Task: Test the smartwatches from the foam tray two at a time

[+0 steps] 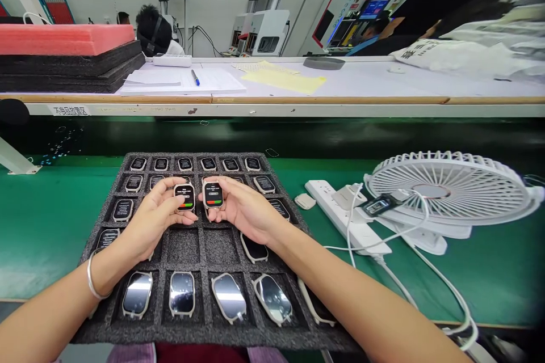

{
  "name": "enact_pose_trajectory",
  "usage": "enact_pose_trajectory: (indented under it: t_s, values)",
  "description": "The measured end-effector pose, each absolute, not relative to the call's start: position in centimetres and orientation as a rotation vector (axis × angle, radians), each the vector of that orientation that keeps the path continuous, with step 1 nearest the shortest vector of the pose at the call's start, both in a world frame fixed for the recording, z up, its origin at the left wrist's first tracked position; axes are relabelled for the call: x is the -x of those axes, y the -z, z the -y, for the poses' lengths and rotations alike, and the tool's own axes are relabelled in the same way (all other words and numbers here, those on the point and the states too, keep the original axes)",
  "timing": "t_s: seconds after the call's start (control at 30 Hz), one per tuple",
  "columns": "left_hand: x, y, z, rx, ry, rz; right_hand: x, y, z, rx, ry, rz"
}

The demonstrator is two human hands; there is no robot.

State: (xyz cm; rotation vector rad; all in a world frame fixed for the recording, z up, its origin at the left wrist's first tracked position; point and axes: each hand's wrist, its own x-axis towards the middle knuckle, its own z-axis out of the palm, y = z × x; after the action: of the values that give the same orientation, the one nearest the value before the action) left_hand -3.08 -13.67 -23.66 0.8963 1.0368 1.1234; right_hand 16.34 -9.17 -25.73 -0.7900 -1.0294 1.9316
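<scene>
My left hand [164, 207] grips a strapless smartwatch [184, 197], its thumb lying over the lit screen, which shows a red and green bar. Close beside it, my right hand [236, 204] holds a second smartwatch [213, 195] with a similar lit screen. Both are above a dark foam tray [183, 247] of square pockets. In the back rows, watches [123, 210] show white text on their screens. Watches in the front row [181, 293] have dark, reflective screens. Two pockets below my hands hold nothing. My forearms hide part of the tray.
To the right, a white fan [434, 193] lies on the green bench [46, 238] beside a power strip [340, 215] with cables and a small USB meter [378, 204]. A shelf [272, 108] crosses behind, carrying foam sheets [63, 39], papers and a pen [195, 77]. People are beyond.
</scene>
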Motion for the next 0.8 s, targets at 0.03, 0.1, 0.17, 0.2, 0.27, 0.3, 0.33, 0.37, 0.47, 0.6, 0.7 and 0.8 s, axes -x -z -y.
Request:
enact_pose_trajectory:
  t_s: [0.03,0.1,0.17,0.2,0.27,0.3,0.33,0.37,0.47,0.6,0.7,0.8]
  values:
    - [3.09,23.69,13.66,-0.886,-1.126,-1.037,-16.30,25.77,9.16,0.791,-1.933,1.026]
    - [3.09,23.75,13.66,-0.869,-1.125,-1.035,-16.23,25.82,9.21,0.791,-1.932,1.028]
    - [3.07,23.78,13.70,-0.856,-1.116,-1.026,-16.18,25.84,9.33,0.793,-1.930,1.034]
    - [3.06,23.79,13.72,-0.850,-1.111,-1.022,-16.18,25.85,9.40,0.793,-1.930,1.038]
    - [3.04,23.81,13.77,-0.840,-1.103,-1.021,-16.23,25.86,9.53,0.793,-1.929,1.056]
    - [3.03,23.84,13.78,-0.836,-1.101,-1.024,-16.27,25.87,9.59,0.792,-1.928,1.069]
    - [3.02,23.87,13.79,-0.834,-1.098,-1.026,-16.31,25.87,9.64,0.792,-1.924,1.084]
    - [3.01,23.91,13.79,-0.835,-1.095,-1.026,-16.34,25.88,9.68,0.792,-1.917,1.100]
    - [3.03,24.00,13.77,-0.850,-1.090,-1.009,-16.39,25.86,9.72,0.794,-1.900,1.127]
    - [3.13,24.06,13.71,-0.862,-1.087,-1.006,-16.36,25.84,9.73,0.787,-1.897,1.137]
    - [3.19,24.19,13.68,-0.881,-1.076,-1.020,-16.41,25.94,9.71,0.801,-1.886,1.155]
    - [3.18,24.38,13.65,-0.937,-1.068,-1.035,-16.48,26.12,9.66,0.812,-1.867,1.200]
